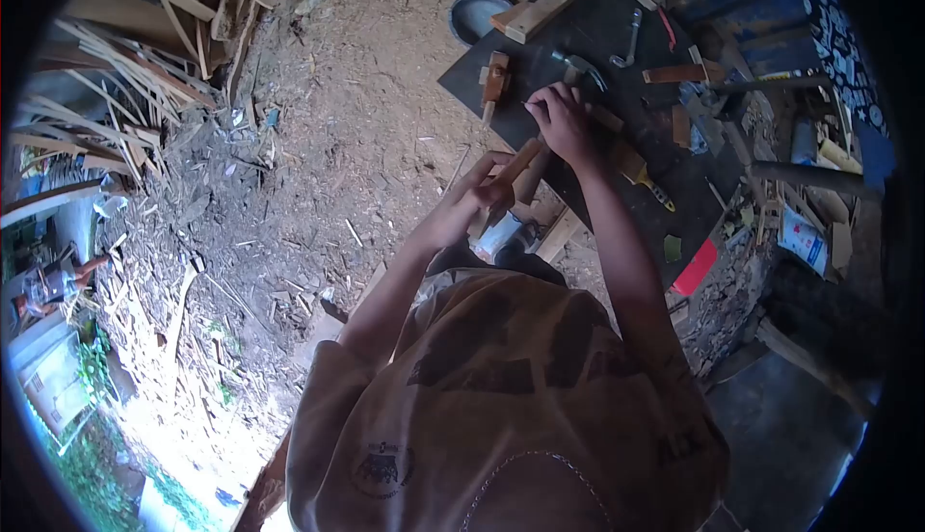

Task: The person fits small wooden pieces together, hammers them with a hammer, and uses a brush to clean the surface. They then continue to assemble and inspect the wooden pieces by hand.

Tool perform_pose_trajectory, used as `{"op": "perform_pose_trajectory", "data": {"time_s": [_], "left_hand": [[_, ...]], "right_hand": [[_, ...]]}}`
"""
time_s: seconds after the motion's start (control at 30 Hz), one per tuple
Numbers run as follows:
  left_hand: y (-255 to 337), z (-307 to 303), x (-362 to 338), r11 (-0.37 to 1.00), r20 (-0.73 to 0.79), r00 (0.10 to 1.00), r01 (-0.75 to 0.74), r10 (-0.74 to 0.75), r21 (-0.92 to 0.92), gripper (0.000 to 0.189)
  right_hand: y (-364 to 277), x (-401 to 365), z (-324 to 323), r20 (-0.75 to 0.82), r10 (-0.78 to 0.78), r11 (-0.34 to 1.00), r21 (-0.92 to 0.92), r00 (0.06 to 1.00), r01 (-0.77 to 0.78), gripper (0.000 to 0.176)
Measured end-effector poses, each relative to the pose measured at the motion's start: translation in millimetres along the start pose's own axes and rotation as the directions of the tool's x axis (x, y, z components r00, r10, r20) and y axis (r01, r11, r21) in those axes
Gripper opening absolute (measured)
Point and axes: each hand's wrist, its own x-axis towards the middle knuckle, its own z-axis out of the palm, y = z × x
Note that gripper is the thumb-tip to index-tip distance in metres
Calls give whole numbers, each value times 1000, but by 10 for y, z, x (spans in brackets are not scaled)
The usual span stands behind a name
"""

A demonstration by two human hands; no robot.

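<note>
My left hand (464,206) is closed around a piece of wood (520,163), which it holds tilted in front of my body, near the table's edge. Over the dark tabletop, my right hand (562,125) has its fingers curled together in a pinch; whatever is between them is too small to name. Just beyond those fingers lies a claw hammer (590,71), its handle partly hidden by the hand. A small wooden tool or block (495,79) rests at the table's left side. To the right of my wrist is a paintbrush (644,175) with a yellow handle.
The dark table (617,12) also carries a wrench (631,39), wooden pieces (549,4) and a wooden block (681,73). A round basin (478,17) sits beyond its left corner. Scrap wood (145,60) is piled at left. A red object (696,267) lies by the near edge.
</note>
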Motion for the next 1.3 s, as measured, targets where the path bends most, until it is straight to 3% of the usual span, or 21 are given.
{"op": "perform_pose_trajectory", "data": {"time_s": [0.03,0.1,0.13,0.23,0.3,0.33,0.43,0.53,0.67,0.83,0.97,1.03,1.17,1.3], "left_hand": [[-31,83,52,999,-23,1000,-16,18,50,62],[-35,285,166,992,-38,999,-5,10,128,72],[-36,404,236,988,-27,999,-17,21,156,73],[-184,717,505,983,84,995,-64,50,170,76],[-358,970,725,961,134,979,-181,156,207,77],[-408,1071,827,962,199,971,-176,134,208,77],[-583,1489,1078,965,275,951,-194,141,176,78],[-894,1793,1309,956,350,934,-165,73,243,78],[-1138,2170,1499,941,431,902,-167,25,295,80],[-1341,2481,1651,928,470,874,-268,121,259,89],[-1571,2520,1708,854,484,835,-433,261,286,101],[-1666,2483,1756,836,512,819,-455,258,307,101],[-1736,2350,1805,853,549,813,-416,193,316,106],[-1726,2192,1828,866,566,811,-383,148,321,112]], "right_hand": [[85,-84,-32,70,78,959,268,995,-94,15],[287,-268,-126,227,171,649,707,959,-283,15],[341,-407,-259,209,200,599,747,957,-288,15],[464,-947,-699,67,395,570,764,916,-302,16],[492,-1325,-1031,46,528,463,822,848,-332,23],[503,-1495,-1198,36,589,408,849,808,-335,28],[552,-1980,-1641,94,661,418,778,744,-469,45],[550,-2269,-1894,125,688,320,831,715,-454,52],[637,-2588,-1989,36,698,446,759,715,-474,53],[678,-2706,-2183,70,747,379,772,661,-510,51],[786,-2781,-2118,73,714,389,785,696,-481,45],[837,-2781,-2065,40,701,436,766,712,-472,42],[772,-2750,-1980,50,723,411,771,689,-487,37],[663,-2745,-1914,111,775,293,808,622,-510,34]]}}
